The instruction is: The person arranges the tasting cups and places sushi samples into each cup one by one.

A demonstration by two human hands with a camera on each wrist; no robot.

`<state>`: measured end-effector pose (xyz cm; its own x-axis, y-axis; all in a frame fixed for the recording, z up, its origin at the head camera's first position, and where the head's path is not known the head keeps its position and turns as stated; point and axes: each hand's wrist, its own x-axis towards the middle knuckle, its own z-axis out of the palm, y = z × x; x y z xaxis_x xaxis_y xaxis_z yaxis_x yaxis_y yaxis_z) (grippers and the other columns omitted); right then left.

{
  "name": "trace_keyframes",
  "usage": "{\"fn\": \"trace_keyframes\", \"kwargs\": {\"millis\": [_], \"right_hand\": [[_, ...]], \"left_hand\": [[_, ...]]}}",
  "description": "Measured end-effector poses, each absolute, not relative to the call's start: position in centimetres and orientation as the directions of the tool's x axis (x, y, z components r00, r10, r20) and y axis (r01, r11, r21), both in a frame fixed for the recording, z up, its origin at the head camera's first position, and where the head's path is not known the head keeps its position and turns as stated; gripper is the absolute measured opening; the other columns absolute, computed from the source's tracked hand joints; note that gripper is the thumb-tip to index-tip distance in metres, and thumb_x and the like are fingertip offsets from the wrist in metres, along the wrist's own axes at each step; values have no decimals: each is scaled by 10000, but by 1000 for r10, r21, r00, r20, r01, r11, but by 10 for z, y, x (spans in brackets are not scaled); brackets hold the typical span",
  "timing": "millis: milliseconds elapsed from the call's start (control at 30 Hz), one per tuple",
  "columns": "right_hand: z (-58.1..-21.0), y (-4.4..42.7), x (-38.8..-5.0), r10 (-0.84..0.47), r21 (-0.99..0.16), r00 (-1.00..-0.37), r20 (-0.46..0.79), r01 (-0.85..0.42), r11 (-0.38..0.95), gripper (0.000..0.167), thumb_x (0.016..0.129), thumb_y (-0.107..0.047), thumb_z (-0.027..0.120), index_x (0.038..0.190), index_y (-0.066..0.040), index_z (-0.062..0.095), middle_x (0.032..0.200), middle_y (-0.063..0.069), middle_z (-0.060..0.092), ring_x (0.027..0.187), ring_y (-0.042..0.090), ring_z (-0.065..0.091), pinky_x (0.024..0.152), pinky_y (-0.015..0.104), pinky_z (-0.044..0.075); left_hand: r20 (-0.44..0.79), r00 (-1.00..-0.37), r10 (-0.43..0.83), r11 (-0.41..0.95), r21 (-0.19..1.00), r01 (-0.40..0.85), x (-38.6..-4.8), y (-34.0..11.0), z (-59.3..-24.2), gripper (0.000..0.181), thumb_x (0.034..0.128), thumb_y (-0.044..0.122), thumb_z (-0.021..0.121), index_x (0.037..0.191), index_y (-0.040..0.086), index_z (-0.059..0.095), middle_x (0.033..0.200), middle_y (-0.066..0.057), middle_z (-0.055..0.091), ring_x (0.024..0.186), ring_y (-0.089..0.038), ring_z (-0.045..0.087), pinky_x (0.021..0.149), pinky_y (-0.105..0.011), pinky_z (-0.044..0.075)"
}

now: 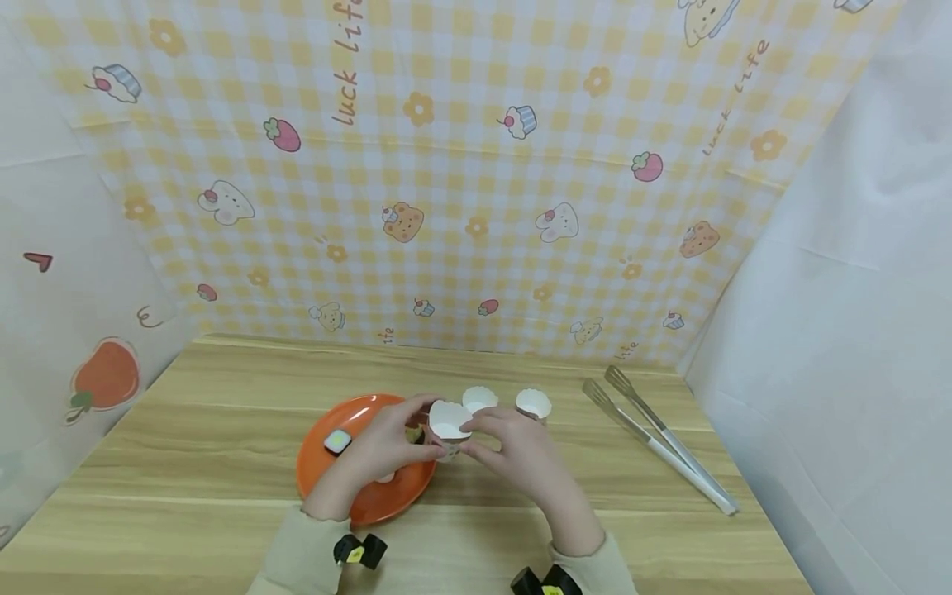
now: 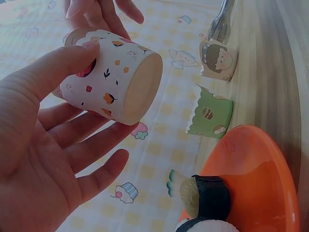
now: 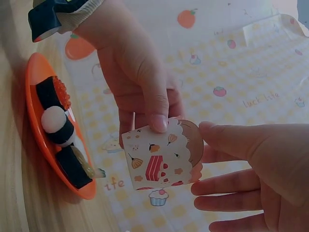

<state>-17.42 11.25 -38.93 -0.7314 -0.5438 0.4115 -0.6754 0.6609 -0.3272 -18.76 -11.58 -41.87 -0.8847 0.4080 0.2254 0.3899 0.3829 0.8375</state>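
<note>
Paper baking cup (image 2: 108, 79) is mouth up beside right edge of orange plate (image 1: 306, 467), left hand (image 1: 390, 442) clamped round side, right hand (image 1: 516, 450) pinching rim.

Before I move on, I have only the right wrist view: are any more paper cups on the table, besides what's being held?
Observer: Yes, the head view shows two paper cups standing side by side on the table.
Operator: Good. And the flower-printed cup being held: what does its underside look like?
Observer: In the left wrist view, its base looks plain, with no print showing.
</note>
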Motion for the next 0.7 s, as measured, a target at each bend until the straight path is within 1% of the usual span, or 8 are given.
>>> {"fn": "trace_keyframes", "kwargs": {"millis": [200,433,533,700], "right_hand": [[-389,112,-174,-548,-297,-725,418,-679,672,210,861,-354,709,985,-190,751,1077,-8,678,1021,161,623,837,339,522],[-391,111,-174,-546,-294,-712,441,-690,662,169,853,-303,728,963,-176,751,1067,8,682,1008,174,626,822,355,527],[-391,111,-174,-544,-293,-713,443,-689,663,158,850,-292,732,944,-167,752,1071,15,682,1010,177,626,823,358,527],[-391,110,-174,-544,-290,-716,437,-685,668,140,846,-284,733,921,-167,754,1082,21,679,1014,180,626,823,355,528]], "left_hand": [[221,-887,406,387,837,386,-187,-115,-418,632,782,237,812,1335,128,527,1142,26,625,1014,-181,583,896,-478,476],[225,-883,412,376,841,389,-188,-114,-419,641,783,223,811,1337,81,522,1120,23,626,996,-192,580,878,-481,483],[226,-881,416,372,842,391,-188,-114,-419,636,783,216,811,1334,83,524,1123,24,623,994,-191,581,874,-479,486],[229,-879,419,362,845,393,-188,-114,-418,619,780,196,813,1325,115,531,1125,25,621,995,-191,582,876,-485,483]]}}
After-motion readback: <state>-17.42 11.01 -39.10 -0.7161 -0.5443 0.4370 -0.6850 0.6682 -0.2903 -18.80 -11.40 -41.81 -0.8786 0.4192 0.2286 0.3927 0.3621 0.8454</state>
